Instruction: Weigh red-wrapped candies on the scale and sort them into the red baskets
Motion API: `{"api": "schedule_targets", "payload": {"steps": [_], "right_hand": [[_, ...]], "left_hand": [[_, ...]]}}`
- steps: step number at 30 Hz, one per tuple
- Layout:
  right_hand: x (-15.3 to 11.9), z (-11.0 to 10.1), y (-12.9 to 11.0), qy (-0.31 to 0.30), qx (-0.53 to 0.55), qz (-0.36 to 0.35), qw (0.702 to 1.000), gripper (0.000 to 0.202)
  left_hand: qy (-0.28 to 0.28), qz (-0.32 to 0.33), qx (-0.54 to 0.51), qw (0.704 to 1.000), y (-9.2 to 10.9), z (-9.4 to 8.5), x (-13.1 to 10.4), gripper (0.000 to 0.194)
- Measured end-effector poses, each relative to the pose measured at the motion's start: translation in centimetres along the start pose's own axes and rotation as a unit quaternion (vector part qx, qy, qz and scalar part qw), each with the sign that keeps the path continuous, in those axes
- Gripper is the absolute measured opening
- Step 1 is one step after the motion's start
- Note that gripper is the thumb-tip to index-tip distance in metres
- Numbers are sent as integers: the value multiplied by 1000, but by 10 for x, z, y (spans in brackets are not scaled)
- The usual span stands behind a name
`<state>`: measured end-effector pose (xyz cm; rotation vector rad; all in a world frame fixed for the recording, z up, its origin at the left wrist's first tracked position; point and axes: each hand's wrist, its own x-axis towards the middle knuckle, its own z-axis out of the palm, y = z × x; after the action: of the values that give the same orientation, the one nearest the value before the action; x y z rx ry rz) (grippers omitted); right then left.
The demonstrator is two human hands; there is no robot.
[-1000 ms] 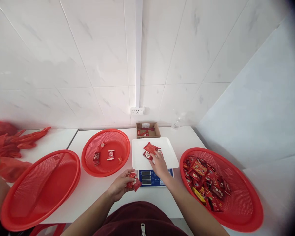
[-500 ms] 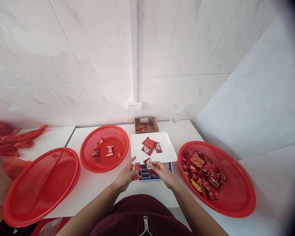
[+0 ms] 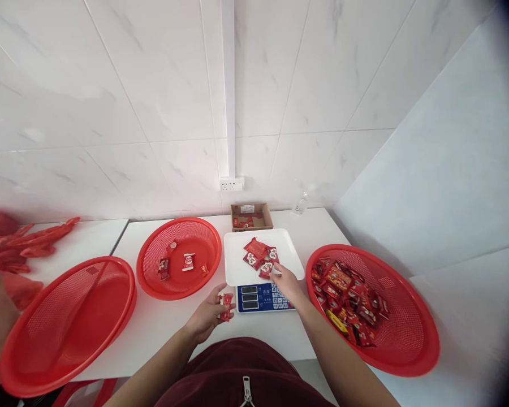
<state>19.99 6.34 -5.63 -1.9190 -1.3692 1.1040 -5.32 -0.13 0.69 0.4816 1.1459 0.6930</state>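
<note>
My left hand (image 3: 204,317) is closed on a small red snack packet (image 3: 226,308), held low in front of the left end of the scale (image 3: 264,297). Over the front right part of the white weighing tray (image 3: 236,269), my right hand (image 3: 289,286) pinches the right edge of a dark red snack packet (image 3: 265,269) with white-and-black print. That packet rests against a few other red packets (image 3: 255,247) lying on the tray. The scale's blue panel, with dark displays and white keys, shows between my hands.
At the right stands a red basket (image 3: 411,339) heaped with wrapped snacks. Left of the scale, another red basket (image 3: 143,276) holds several packets; farther left are stacked baskets (image 3: 127,271). Behind the tray sit a cardboard box (image 3: 251,216) and a clear bottle (image 3: 300,203). Red bags (image 3: 29,240) lie far left.
My right hand has carried the dark red packet forward onto the tray beside the others. My left hand has drawn back to the left with its packet, uncovering the scale's panel.
</note>
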Motion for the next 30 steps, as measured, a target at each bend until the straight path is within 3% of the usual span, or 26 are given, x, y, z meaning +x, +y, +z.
{"api": "schedule_targets", "payload": {"steps": [5, 11, 17, 20, 23, 26, 28, 30], "right_hand": [[-5, 9, 1, -17, -59, -47, 997, 39], [-22, 14, -10, 0, -36, -110, 993, 35], [-68, 26, -46, -210, 45, -165, 963, 30], [-78, 21, -50, -201, 45, -187, 961, 26], [-70, -9, -24, -69, 39, -142, 987, 30], [-57, -57, 30, 91, -11, -48, 995, 30], [-54, -86, 71, 133, -90, 18, 987, 28], [-56, -105, 105, 108, -164, 70, 978, 18]], "left_hand": [[6, 6, 13, 1000, -1, -3, 0, 78], [-23, -2, 38, 999, 1, 0, -2, 78], [-96, 9, 114, 989, 1, 11, 1, 62], [-131, 15, 151, 980, 5, 19, 0, 50], [-134, 18, 175, 975, 9, 23, -1, 43], [-112, 0, 187, 976, 10, 22, 0, 41], [-101, -15, 192, 976, 7, 19, 2, 40], [-98, -25, 197, 975, 4, 17, 4, 40]]}}
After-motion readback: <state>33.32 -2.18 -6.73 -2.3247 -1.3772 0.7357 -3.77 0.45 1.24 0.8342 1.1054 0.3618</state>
